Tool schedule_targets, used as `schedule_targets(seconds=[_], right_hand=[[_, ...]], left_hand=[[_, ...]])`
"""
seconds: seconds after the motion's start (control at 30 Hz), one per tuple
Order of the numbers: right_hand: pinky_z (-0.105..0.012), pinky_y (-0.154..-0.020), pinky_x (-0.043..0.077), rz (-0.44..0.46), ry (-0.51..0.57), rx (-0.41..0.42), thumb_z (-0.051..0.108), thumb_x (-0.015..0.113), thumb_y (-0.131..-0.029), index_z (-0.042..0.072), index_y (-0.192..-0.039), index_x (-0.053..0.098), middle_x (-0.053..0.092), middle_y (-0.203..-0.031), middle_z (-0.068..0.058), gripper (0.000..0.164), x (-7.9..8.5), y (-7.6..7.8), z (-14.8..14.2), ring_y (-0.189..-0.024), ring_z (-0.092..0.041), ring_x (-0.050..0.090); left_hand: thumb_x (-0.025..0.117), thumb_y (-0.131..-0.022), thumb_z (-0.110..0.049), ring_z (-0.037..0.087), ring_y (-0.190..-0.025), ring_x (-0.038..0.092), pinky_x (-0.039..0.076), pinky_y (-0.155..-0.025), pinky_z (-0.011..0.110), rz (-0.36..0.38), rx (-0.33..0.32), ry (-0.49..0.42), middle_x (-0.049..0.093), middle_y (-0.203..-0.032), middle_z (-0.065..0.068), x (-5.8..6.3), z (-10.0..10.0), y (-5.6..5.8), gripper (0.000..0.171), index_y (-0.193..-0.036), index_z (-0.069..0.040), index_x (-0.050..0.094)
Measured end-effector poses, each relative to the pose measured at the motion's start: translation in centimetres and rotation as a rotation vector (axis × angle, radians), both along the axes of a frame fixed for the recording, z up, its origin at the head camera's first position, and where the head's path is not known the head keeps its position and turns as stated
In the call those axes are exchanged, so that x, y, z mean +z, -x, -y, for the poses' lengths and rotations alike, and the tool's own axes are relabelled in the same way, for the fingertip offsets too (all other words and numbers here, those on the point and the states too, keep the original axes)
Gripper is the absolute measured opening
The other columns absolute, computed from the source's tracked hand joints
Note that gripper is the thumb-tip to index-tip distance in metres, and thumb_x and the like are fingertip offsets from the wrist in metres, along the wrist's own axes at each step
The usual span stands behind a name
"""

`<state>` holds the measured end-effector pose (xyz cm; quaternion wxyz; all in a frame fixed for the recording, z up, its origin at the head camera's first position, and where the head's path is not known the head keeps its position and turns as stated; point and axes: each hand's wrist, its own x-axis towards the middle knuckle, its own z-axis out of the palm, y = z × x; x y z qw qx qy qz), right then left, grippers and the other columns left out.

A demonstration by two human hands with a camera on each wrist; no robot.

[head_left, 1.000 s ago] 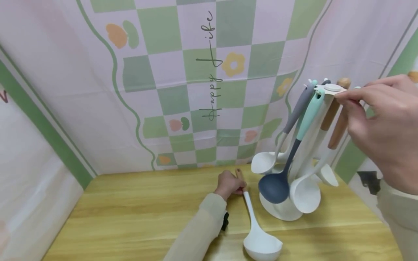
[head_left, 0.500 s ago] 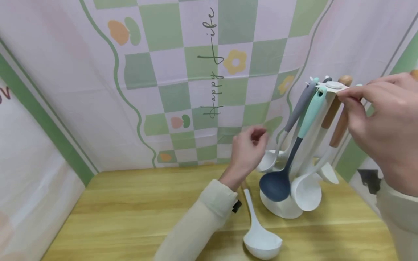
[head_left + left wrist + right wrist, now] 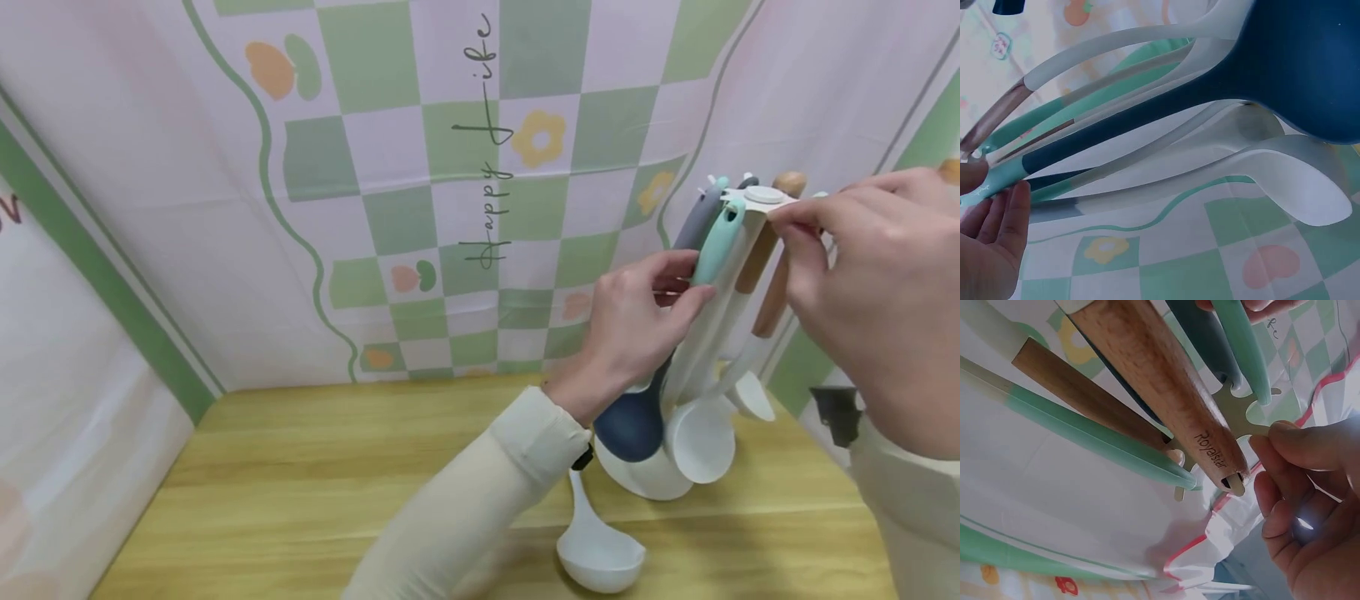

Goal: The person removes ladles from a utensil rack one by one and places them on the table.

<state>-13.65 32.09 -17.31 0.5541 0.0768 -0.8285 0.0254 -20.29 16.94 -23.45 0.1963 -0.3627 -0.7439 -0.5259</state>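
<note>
In the head view my left hand [image 3: 637, 321] pinches the mint handle of a dark blue ladle [image 3: 633, 425], which hangs from the top of a white utensil rack [image 3: 765, 197]. Thumb and fingers lie on either side of that handle in the left wrist view, the ladle's bowl [image 3: 1310, 62] hanging beyond. My right hand [image 3: 885, 283] pinches the edge of the rack's hooked top. The right wrist view has thumb and forefinger on one hook arm, beside a wooden handle [image 3: 1160, 381]. A white ladle [image 3: 600, 558] lies on the table, its handle hidden behind my left arm.
Several other utensils hang round the rack, among them a white ladle [image 3: 701, 442] and a grey handle [image 3: 693, 221]. The rack's round base [image 3: 660, 483] stands on the wooden table [image 3: 315, 467]. A checked cloth [image 3: 375, 67] hangs behind.
My left hand has let go of the wooden-handled white ladle on the table, risen up and right, and taken hold of the dark blue ladle's handle. The right hand stays at the rack's top.
</note>
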Motion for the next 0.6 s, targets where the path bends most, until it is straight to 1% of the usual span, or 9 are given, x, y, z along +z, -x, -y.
schedule_targets(seconds=[0.03,0.07,0.17,0.23,0.3,0.43,0.6], right_hand=[[-0.060,-0.081,0.043,0.007,-0.012,0.000,0.017,0.059,-0.106,-0.011,-0.104,0.077,0.075,-0.095,-0.032,0.033,0.08,-0.09,0.09,-0.102,-0.049,0.060],[-0.060,-0.082,0.043,-0.005,0.001,0.007,0.015,0.060,-0.106,-0.011,-0.103,0.077,0.075,-0.094,-0.032,0.031,0.02,-0.03,0.21,-0.102,-0.049,0.060],[-0.058,-0.082,0.043,0.044,-0.040,-0.007,0.018,0.056,-0.109,-0.013,-0.106,0.075,0.074,-0.097,-0.034,0.037,0.33,-0.52,0.34,-0.103,-0.049,0.059],[-0.059,-0.084,0.044,0.061,-0.051,-0.019,0.020,0.054,-0.110,-0.014,-0.106,0.074,0.074,-0.099,-0.035,0.040,0.41,-0.71,0.36,-0.104,-0.049,0.058],[-0.059,-0.085,0.044,0.055,-0.038,-0.019,0.020,0.054,-0.110,-0.014,-0.106,0.074,0.073,-0.099,-0.035,0.040,0.31,-0.57,0.30,-0.105,-0.049,0.058],[-0.061,-0.087,0.043,-0.005,0.024,0.003,0.017,0.060,-0.106,-0.012,-0.102,0.076,0.073,-0.096,-0.035,0.033,-0.16,0.12,0.22,-0.104,-0.049,0.059],[-0.060,-0.086,0.042,-0.017,0.024,0.022,0.017,0.060,-0.106,-0.011,-0.103,0.077,0.074,-0.094,-0.034,0.033,-0.17,0.18,0.19,-0.103,-0.050,0.060]], left_hand=[[0.076,-0.098,-0.014,-0.002,-0.094,0.074,0.051,-0.080,-0.002,-0.001,0.006,0.001,0.081,-0.113,0.005,0.06,-0.03,0.02,0.031,-0.128,-0.005,0.072],[0.076,-0.098,-0.014,-0.003,-0.093,0.074,0.051,-0.079,-0.002,0.002,0.010,0.004,0.081,-0.113,0.004,0.12,-0.04,0.03,0.031,-0.128,-0.006,0.072],[0.076,-0.098,-0.014,-0.003,-0.092,0.073,0.051,-0.078,-0.002,0.005,0.011,0.013,0.081,-0.112,0.004,0.29,-0.07,0.03,0.032,-0.129,-0.006,0.072],[0.077,-0.097,-0.014,-0.003,-0.091,0.073,0.051,-0.078,-0.002,-0.010,0.012,0.021,0.081,-0.111,0.004,0.37,-0.10,0.05,0.032,-0.128,-0.006,0.072],[0.078,-0.096,-0.014,-0.002,-0.091,0.074,0.051,-0.078,-0.002,-0.035,0.017,0.030,0.081,-0.111,0.004,0.40,-0.11,0.08,0.033,-0.128,-0.005,0.072],[0.079,-0.096,-0.014,-0.001,-0.090,0.074,0.048,-0.077,-0.005,-0.092,0.043,0.056,0.081,-0.110,0.004,0.35,-0.12,0.13,0.034,-0.128,-0.005,0.072],[0.078,-0.096,-0.013,-0.002,-0.090,0.074,0.047,-0.077,-0.006,-0.111,0.056,0.064,0.080,-0.111,0.004,0.37,-0.03,0.04,0.032,-0.127,-0.004,0.072]])
